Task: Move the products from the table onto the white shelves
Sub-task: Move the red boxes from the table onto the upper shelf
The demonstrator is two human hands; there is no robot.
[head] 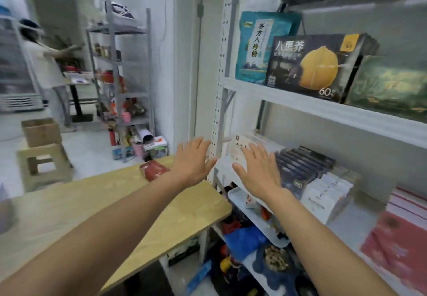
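- Straight ahead of both palms: tall white metal shelves [300, 105], boxes stood upright, likely so fronts face out.
- Beneath the left forearm: pale wooden table [69, 203], close beside the shelf post, likely for short carries.
- Spread flat, fingers straight, gripping nothing: left hand [193, 157] and right hand [258, 168].
- Just left of the left wrist, lying flat on the table: blurred flat red rectangular packet [153, 170], yet to be shelved.

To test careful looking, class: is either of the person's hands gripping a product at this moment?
No: the left hand and the right hand both have straight, spread fingers curled round nothing.
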